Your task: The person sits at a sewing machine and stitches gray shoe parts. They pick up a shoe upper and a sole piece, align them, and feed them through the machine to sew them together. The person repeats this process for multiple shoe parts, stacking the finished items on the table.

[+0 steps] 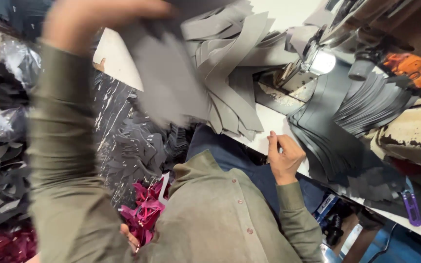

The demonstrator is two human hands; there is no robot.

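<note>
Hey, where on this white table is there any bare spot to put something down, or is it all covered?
Little is bare. One white strip of table lies between the grey cut pieces and the dark stack, just above the right hand. Another shows by the blurred left hand at the table's left corner. Around the sewing machine it is crowded.

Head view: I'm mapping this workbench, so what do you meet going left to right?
Black scraps in plastic → raised left hand → grey cut pieces → right hand → machine lamp → black cut pieces → purple snips.
</note>
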